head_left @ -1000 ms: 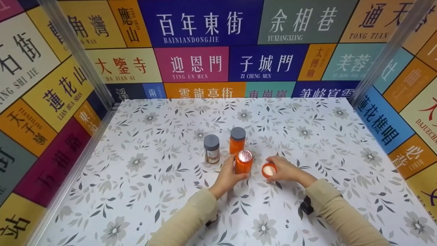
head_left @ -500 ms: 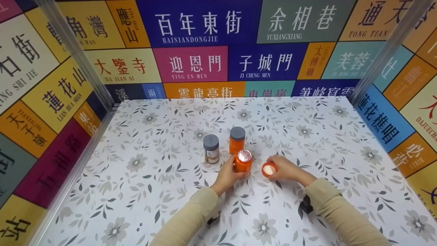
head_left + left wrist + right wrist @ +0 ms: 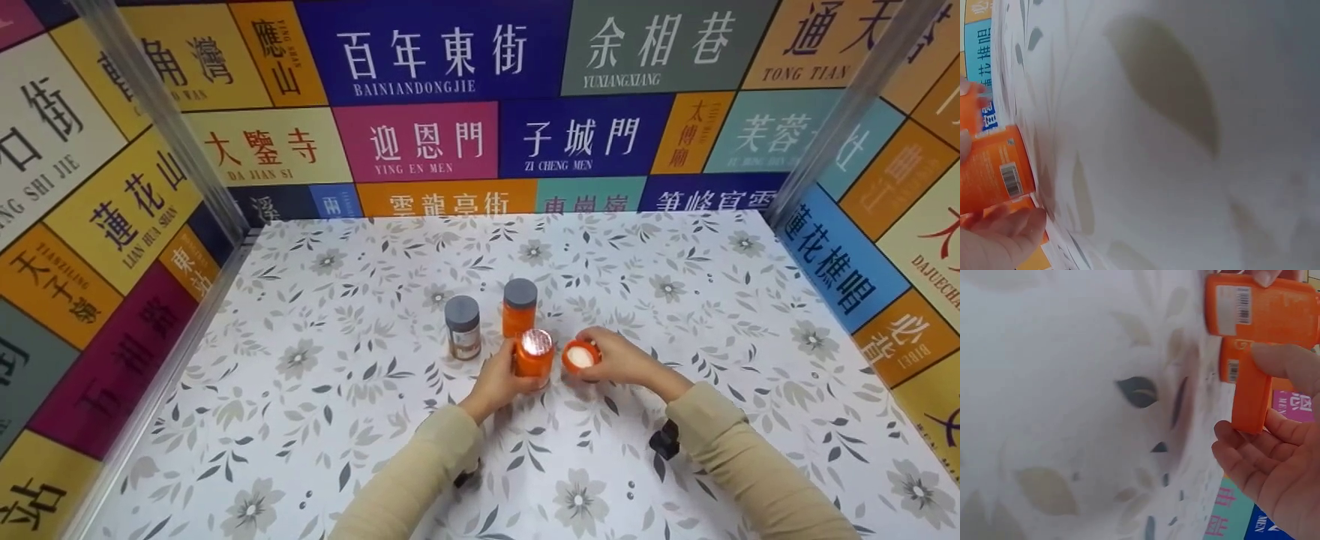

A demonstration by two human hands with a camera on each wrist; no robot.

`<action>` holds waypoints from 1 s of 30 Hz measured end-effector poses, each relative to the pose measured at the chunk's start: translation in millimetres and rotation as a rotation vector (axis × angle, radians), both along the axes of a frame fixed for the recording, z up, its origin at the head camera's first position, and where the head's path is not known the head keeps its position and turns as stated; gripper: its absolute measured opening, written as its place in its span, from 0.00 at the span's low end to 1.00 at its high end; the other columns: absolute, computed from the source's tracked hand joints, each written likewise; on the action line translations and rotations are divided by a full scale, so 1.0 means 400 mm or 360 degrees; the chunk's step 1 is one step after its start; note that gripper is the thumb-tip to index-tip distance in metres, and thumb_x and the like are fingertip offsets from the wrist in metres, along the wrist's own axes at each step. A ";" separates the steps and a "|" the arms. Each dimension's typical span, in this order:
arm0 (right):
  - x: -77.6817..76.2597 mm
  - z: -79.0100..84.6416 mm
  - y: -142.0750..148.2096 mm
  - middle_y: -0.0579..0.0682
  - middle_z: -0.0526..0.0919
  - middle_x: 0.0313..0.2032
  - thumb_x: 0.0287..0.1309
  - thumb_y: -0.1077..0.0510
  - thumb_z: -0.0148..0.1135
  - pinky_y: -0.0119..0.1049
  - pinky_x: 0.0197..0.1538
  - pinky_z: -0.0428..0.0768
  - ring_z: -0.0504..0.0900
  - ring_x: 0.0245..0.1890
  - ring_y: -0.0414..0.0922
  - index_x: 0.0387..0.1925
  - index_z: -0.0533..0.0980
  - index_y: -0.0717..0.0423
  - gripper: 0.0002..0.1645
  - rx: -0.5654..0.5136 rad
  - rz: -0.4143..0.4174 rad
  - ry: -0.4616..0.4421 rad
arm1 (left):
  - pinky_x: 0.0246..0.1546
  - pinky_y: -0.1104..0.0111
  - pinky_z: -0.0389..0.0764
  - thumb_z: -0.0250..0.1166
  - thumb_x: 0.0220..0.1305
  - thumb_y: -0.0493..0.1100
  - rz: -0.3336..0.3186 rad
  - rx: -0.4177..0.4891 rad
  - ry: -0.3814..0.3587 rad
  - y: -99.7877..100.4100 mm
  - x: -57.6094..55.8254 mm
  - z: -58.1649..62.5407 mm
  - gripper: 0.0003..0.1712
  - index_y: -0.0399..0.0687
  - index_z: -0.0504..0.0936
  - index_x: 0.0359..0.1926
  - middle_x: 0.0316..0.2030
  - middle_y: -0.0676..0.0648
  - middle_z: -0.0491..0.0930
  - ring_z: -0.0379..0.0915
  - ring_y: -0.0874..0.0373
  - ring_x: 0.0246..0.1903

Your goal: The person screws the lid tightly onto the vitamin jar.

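Since a second ago: right hand [image 3: 616, 361] has lifted the orange lid [image 3: 580, 356] off the counter [image 3: 337, 390] and brought it just beside the open orange jar [image 3: 534, 358]. Lid: pinched between curled fingers [image 3: 1252, 464] and thumb, white inside facing up, tilted toward the jar. Open orange jar: upright on the counter, silver seal on top, gripped round its side by the left hand [image 3: 496, 382]. Behind the open jar: second orange jar [image 3: 519, 307], grey cap. Left of that: brown jar [image 3: 463, 327], grey cap.
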State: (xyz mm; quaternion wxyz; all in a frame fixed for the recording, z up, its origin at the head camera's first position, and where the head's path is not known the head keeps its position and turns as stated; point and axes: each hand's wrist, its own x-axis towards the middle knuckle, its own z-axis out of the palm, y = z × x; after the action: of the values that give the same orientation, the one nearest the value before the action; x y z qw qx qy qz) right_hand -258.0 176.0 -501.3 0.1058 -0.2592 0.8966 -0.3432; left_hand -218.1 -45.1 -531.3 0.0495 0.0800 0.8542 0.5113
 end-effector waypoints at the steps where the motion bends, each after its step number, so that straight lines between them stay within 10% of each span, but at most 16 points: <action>1: 0.001 0.008 -0.005 0.57 0.77 0.40 0.38 0.61 0.69 0.41 0.42 0.73 0.74 0.38 0.49 0.44 0.71 0.65 0.28 -0.0041 -0.0004 0.0017 | 0.56 0.59 0.68 0.71 0.45 0.37 -0.0010 -0.0011 0.0006 -0.001 -0.001 0.000 0.35 0.43 0.66 0.55 0.52 0.40 0.74 0.71 0.49 0.51; 23: 0.034 0.105 -0.055 0.59 0.74 0.46 0.40 0.63 0.67 0.48 0.51 0.72 0.71 0.47 0.54 0.50 0.71 0.66 0.30 0.0130 0.0173 0.0715 | 0.53 0.63 0.71 0.72 0.45 0.39 -0.0080 -0.0052 0.0004 -0.007 -0.014 0.001 0.36 0.44 0.69 0.58 0.50 0.43 0.77 0.73 0.53 0.48; 30: 0.029 0.120 -0.071 0.56 0.73 0.45 0.40 0.62 0.68 0.45 0.48 0.74 0.74 0.44 0.50 0.48 0.69 0.63 0.29 0.0006 0.0198 0.0579 | 0.51 0.63 0.72 0.72 0.45 0.40 -0.0080 -0.0083 0.0001 -0.010 -0.017 0.000 0.35 0.45 0.71 0.56 0.49 0.44 0.78 0.74 0.54 0.46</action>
State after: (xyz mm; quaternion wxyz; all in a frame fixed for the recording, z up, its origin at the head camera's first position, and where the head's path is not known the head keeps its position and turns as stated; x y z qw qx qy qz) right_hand -246.4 147.6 -453.3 -0.0366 -0.3717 0.8839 -0.2816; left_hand -224.7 -49.1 -531.5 0.0641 0.1003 0.8650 0.4874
